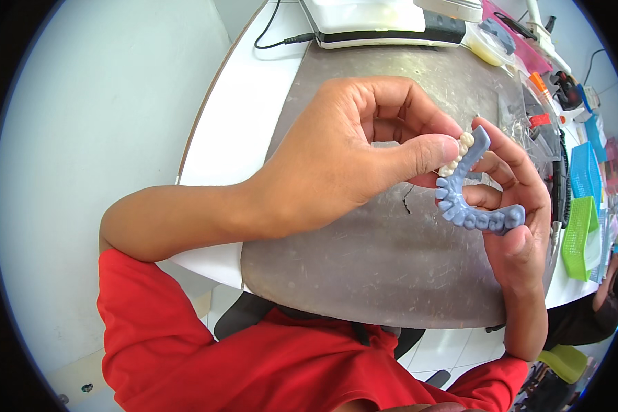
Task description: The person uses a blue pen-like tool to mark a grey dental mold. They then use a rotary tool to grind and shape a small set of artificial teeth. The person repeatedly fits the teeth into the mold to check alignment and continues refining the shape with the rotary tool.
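A blue-grey dental arch model (pixel 468 209) is held up over the work table, its curve bowed toward the left. My right hand (pixel 522 196) grips it from the right, with the thumb at its lower end and the index finger by its upper end. Along the upper arm of the arch sits a cream-white dental bridge (pixel 458 155) of several joined teeth. My left hand (pixel 374 141) pinches this bridge between thumb and index finger, against the model. Its other fingers are curled behind, partly hidden.
A brown-grey mat (pixel 364 275) covers the white table (pixel 230 103). At the back stands a white device (pixel 371 17) with a black cable. Green (pixel 580 237) and blue baskets (pixel 585 172) line the right side, near clear plastic containers (pixel 535 127). Another person (pixel 590 319) is at the far right.
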Motion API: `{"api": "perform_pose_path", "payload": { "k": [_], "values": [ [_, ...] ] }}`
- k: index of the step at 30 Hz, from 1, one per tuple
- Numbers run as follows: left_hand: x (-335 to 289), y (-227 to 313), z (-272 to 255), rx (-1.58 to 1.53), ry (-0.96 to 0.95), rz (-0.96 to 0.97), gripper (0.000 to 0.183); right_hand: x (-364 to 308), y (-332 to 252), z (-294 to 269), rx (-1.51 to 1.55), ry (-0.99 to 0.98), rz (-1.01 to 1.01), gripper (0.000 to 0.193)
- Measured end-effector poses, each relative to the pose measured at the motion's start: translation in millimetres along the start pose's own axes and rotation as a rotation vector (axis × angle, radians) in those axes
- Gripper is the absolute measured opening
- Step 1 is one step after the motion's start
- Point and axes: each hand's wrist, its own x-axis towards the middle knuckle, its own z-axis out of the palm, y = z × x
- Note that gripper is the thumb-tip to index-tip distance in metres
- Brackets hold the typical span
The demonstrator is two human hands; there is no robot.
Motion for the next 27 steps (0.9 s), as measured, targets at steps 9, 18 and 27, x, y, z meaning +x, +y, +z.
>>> {"api": "perform_pose_path", "payload": {
  "k": [9,18,27],
  "values": [
    [0,4,-2,0.028,-0.008,-0.037,0.021,2,2,-1,0.079,-0.027,0.011,0.116],
    [-4,-1,7,0.03,-0.014,-0.024,0.045,-1,1,2,0.157,0.089,0.03,0.115],
    [-4,-3,11,-0.209,-0.086,-0.273,0.049,-10,12,-6,-0.072,0.094,0.04,0.106]
  ]
}}
